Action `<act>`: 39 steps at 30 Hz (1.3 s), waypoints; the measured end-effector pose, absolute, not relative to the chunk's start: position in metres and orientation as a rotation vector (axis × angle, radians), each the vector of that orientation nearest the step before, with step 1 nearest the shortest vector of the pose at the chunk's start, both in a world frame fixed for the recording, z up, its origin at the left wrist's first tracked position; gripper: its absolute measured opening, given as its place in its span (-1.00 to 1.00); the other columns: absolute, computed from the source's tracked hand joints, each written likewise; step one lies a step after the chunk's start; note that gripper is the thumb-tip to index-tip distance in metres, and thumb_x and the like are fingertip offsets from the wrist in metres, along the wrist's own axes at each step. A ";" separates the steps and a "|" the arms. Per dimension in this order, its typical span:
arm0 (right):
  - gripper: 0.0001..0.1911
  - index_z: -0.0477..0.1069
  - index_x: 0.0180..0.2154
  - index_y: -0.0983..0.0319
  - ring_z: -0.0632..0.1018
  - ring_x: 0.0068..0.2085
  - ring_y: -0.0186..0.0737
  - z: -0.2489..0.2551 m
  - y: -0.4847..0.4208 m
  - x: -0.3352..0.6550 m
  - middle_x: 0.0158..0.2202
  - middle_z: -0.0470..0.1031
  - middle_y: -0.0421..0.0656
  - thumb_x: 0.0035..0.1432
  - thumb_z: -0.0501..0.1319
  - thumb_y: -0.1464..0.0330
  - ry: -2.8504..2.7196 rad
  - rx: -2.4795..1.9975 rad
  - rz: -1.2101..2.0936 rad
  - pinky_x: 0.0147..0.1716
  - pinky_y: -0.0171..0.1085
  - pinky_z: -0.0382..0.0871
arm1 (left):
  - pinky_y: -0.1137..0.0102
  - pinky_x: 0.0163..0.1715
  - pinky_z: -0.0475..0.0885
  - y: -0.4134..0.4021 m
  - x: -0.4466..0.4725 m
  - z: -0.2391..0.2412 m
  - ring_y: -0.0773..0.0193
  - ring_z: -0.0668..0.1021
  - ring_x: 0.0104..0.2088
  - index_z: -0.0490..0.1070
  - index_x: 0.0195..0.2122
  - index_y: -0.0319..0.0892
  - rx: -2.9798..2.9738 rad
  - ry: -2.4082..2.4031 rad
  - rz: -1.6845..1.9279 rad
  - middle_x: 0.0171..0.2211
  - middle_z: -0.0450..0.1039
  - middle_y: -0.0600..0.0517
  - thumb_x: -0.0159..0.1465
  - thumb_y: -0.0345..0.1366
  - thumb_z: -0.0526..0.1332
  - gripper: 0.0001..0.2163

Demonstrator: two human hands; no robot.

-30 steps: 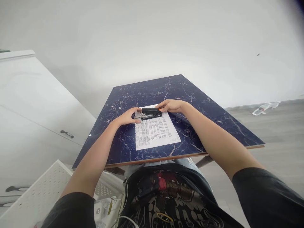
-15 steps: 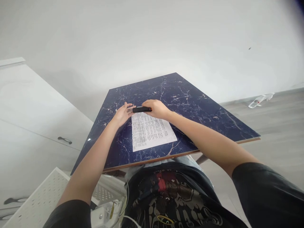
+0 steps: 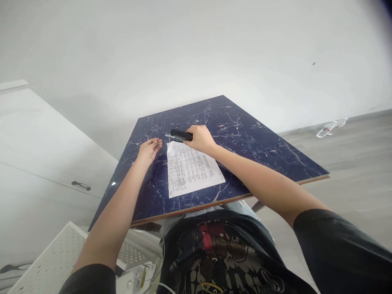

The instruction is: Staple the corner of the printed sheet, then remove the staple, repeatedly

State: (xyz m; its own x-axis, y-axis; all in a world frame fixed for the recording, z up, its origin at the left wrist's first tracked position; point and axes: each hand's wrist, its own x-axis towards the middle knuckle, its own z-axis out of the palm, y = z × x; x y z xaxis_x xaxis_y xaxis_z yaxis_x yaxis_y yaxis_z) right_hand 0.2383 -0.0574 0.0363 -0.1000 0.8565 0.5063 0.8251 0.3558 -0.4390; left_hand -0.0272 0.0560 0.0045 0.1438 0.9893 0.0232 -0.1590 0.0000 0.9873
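Observation:
A black stapler [image 3: 181,134] with a bare metal part at its left end is gripped in my right hand [image 3: 200,138]. It is held over the top edge of a printed sheet of paper [image 3: 196,171], its jaws parted. The fingers wrap its right end and hide that part. Left of the sheet, apart from the stapler, is my left hand [image 3: 149,150]. Its fingers are curled in with the tips close together; anything small between them cannot be made out.
The sheet lies on a dark blue marbled table [image 3: 260,151] that stands against a white wall. A white cabinet [image 3: 45,163] is at the left. A perforated white panel [image 3: 58,261] and a power strip [image 3: 131,279] with cables sit low on the left. A clear plastic bottle [image 3: 326,130] lies on the floor.
My left hand has drawn away leftward from the stapler's end, and its spread fingers have curled in. My right hand has tilted the stapler, whose jaws now show apart.

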 end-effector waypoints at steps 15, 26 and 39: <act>-0.79 0.57 0.03 0.15 0.48 0.04 0.05 0.034 -0.054 0.236 0.08 0.57 0.00 0.40 0.30 0.32 -2.075 -0.802 -0.086 0.07 0.05 0.41 | 0.06 0.28 0.54 0.008 -0.006 0.031 -0.05 0.70 0.12 0.45 0.14 -0.13 1.560 0.590 0.891 0.06 0.67 -0.18 0.22 0.02 0.56 -0.41; -0.87 0.54 -0.10 0.16 0.46 -0.08 -0.01 0.027 -0.062 0.218 -0.06 0.53 -0.01 0.47 0.20 0.33 -2.099 -0.765 -0.171 -0.09 -0.03 0.35 | 0.35 -0.43 0.63 0.004 0.003 0.025 0.02 0.77 -0.27 0.56 0.15 -0.13 1.704 0.689 0.947 -0.24 0.73 -0.08 0.08 0.23 0.55 -0.27; -0.86 0.52 -0.20 0.16 0.50 -0.15 -0.08 0.034 -0.057 0.224 -0.23 0.60 -0.09 0.40 0.19 0.36 -1.850 -0.756 0.048 -0.09 -0.08 0.43 | 0.30 -0.40 0.61 0.001 0.004 0.033 0.01 0.75 -0.26 0.57 0.21 -0.16 1.840 0.707 1.027 -0.02 0.69 -0.20 0.15 0.25 0.49 -0.26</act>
State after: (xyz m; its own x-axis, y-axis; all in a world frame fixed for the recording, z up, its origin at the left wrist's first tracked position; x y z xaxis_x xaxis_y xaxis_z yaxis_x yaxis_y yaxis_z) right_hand 0.2237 -0.0571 0.0341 -0.2128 0.5172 0.8290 0.4735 0.7967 -0.3755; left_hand 0.0040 0.0010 0.0332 0.4946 0.7901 0.3620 0.0555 -0.4444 0.8941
